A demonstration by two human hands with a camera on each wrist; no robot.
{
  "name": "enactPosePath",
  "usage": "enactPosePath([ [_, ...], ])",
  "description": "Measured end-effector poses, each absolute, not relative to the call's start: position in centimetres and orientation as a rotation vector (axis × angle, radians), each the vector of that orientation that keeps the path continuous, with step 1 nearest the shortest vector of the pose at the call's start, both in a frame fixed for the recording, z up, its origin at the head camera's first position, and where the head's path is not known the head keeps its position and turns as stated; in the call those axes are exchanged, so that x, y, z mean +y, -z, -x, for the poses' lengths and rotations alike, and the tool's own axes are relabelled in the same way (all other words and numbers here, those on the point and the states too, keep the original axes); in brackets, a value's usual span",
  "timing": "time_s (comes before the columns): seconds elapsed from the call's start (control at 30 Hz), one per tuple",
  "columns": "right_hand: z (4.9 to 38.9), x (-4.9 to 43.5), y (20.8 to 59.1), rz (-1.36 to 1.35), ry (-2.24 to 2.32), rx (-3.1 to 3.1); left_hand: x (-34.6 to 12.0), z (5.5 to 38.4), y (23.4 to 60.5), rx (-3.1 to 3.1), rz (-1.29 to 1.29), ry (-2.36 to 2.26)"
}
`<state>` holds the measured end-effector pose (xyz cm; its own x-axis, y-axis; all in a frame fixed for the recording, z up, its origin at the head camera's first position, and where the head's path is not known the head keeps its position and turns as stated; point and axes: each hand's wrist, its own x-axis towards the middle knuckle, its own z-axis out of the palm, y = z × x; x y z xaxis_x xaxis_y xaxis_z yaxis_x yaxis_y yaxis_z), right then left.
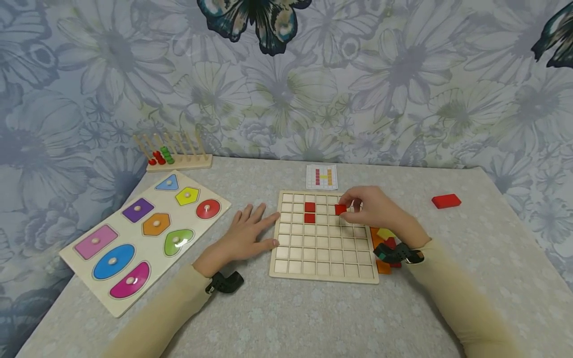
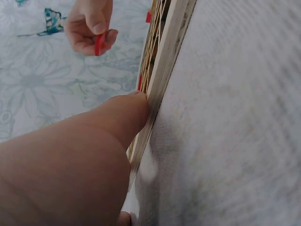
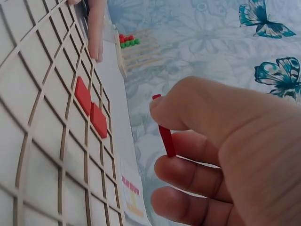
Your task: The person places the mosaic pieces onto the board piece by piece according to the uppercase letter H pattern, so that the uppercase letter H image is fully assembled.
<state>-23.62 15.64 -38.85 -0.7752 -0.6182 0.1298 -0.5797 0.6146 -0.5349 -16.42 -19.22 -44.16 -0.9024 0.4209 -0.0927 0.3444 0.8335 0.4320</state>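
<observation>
A wooden grid board (image 1: 323, 236) lies on the table, and two red square tiles (image 1: 310, 213) sit in one of its columns near the far side. Above the board's far right part, my right hand (image 1: 373, 211) pinches another red square tile (image 3: 165, 134) between thumb and fingers, apart from the board in the right wrist view. My left hand (image 1: 243, 236) lies flat with spread fingers, its thumb and index fingertip touching the board's left edge. Behind the board lies a small pattern card (image 1: 326, 177) with red, yellow and orange squares.
Orange, yellow and red tiles (image 1: 383, 267) lie by the board's right edge, partly under the right wrist. A red block (image 1: 446, 201) is at far right. On the left are a shape puzzle board (image 1: 152, 223) and a peg stand with beads (image 1: 192, 161).
</observation>
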Motion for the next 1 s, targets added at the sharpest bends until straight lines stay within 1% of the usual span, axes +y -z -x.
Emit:
enactPosePath([
  [0.4, 24.1, 12.2, 39.2, 1.128, 0.911, 2.690, -19.4, 16.4, 44.2, 2.832, -0.591, -0.612],
  [1.0, 23.8, 11.3, 39.8, 1.147, 0.890, 2.645, -19.2, 16.5, 44.1, 2.828, -0.592, -0.621],
])
